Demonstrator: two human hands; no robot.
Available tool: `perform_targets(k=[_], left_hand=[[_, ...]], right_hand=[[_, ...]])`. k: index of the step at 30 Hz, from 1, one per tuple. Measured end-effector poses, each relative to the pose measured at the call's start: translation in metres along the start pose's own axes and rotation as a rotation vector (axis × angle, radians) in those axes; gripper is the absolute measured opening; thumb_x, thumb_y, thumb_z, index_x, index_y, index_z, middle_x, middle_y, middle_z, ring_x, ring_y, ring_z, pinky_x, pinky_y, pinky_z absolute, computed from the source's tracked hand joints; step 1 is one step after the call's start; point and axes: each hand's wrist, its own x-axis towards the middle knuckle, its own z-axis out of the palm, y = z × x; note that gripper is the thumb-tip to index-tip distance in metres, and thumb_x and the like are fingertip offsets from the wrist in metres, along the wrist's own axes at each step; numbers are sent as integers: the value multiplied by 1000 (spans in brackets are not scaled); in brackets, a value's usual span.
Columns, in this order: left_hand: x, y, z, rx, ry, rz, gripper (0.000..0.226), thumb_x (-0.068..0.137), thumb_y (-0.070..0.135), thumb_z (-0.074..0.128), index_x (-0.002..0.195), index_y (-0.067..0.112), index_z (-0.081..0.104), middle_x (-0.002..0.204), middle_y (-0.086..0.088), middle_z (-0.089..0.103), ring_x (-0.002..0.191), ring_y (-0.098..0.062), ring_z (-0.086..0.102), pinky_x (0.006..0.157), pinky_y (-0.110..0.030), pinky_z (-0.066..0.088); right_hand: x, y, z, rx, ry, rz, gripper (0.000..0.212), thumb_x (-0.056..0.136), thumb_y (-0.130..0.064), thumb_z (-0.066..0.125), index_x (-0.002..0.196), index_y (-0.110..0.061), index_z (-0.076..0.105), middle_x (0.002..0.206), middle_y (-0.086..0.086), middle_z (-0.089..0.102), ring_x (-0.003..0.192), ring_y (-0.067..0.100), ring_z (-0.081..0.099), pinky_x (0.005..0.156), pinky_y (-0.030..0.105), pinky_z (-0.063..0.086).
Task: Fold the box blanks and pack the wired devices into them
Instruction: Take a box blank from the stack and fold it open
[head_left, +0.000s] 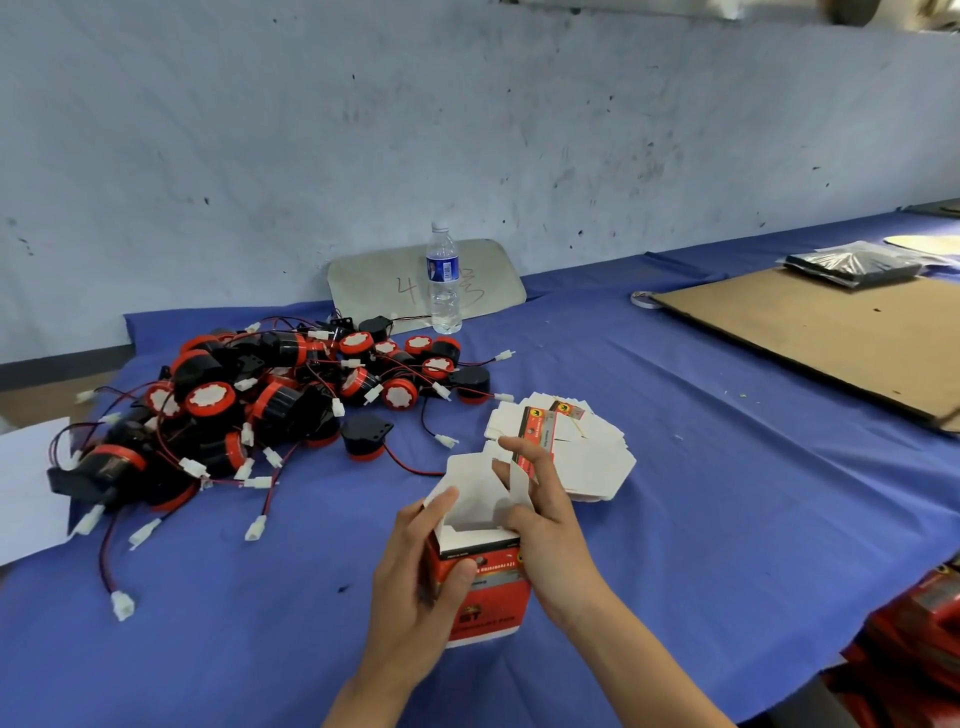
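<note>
Left hand (415, 587) grips box (485, 582), thumb across its red front, fingers curled round the left wall. Right hand (545, 525) grips the right wall, fingers at the raised white flaps. Box upright, top open, white inside, red printed outside, held just over blue cloth (701, 519). Just beyond the right fingertips: fanned stack of flat blanks (587, 447). Beyond the left fingers: heap of red-and-black devices (270, 400), wires and white plugs trailing. Farther back, water bottle (444, 280) against scuffed grey wall (467, 130). Far right: cardboard sheet (831, 332).
</note>
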Motion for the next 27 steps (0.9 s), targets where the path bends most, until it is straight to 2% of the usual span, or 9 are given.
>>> perform_targets(k=[4, 8, 10, 13, 16, 19, 21, 25, 27], left_hand=[[0, -3, -1, 51, -2, 57, 26, 86, 64, 49, 112, 58, 47, 115, 29, 46, 100, -6, 60, 71, -18, 55], [0, -5, -1, 54, 9, 71, 22, 84, 45, 52, 103, 54, 48, 109, 24, 49, 93, -8, 61, 67, -22, 54], [0, -7, -2, 50, 15, 75, 21, 84, 44, 53, 102, 52, 49, 108, 22, 49, 91, -9, 61, 66, -26, 55], [0, -8, -2, 39, 8, 81, 16, 88, 57, 50, 101, 48, 50, 109, 20, 51, 89, -10, 63, 64, -25, 55], [0, -7, -1, -25, 3, 59, 23, 89, 67, 45, 102, 48, 51, 114, 21, 52, 90, -11, 65, 64, -23, 55], [-1, -8, -3, -88, -28, 64, 27, 91, 67, 41, 108, 48, 50, 131, 17, 51, 96, -10, 66, 67, -20, 55], [-2, -8, -5, -96, -61, 87, 28, 93, 66, 37, 111, 49, 48, 140, 10, 48, 98, -11, 66, 66, -19, 55], [-2, -8, -7, -18, -84, 149, 23, 97, 60, 32, 116, 52, 43, 140, 5, 53, 75, 0, 65, 54, -15, 50], [0, -7, -9, 50, -39, 135, 25, 98, 59, 32, 121, 54, 41, 139, 5, 53, 105, -2, 63, 73, -23, 55]], right_hand=[[-3, 2, 3, -50, 55, -33, 40, 89, 10, 42, 102, -27, 48, 103, -21, 69, 89, 4, 67, 65, 22, 53], [-4, 3, 7, -78, 148, -143, 9, 86, -7, 66, 85, -15, 62, 98, -13, 72, 94, 4, 67, 69, 14, 51], [-4, 4, 8, -97, 146, -173, 18, 84, -22, 70, 70, -12, 64, 84, -13, 73, 84, -1, 67, 66, 11, 48], [-5, 3, 7, -127, 124, -158, 40, 88, -33, 60, 56, -8, 63, 61, -5, 65, 60, 0, 60, 57, 11, 44], [-4, -4, -1, -63, -17, -66, 17, 78, -20, 56, 77, -19, 73, 81, -3, 71, 74, 9, 64, 64, 20, 50], [0, -12, -14, 161, -247, 101, 61, 76, -2, 57, 121, -44, 56, 104, 3, 69, 83, 18, 66, 65, 29, 54], [-1, -17, -22, 243, -364, 261, 77, 76, -2, 59, 131, -53, 45, 121, 5, 63, 91, 22, 67, 71, 33, 55], [-4, -18, -27, 238, -544, 397, 57, 78, -12, 66, 131, -30, 56, 126, 10, 63, 105, 26, 63, 89, 44, 53], [-6, -13, -23, 260, -469, 305, 54, 82, -9, 60, 130, -33, 58, 126, 8, 63, 109, 26, 61, 94, 47, 48]])
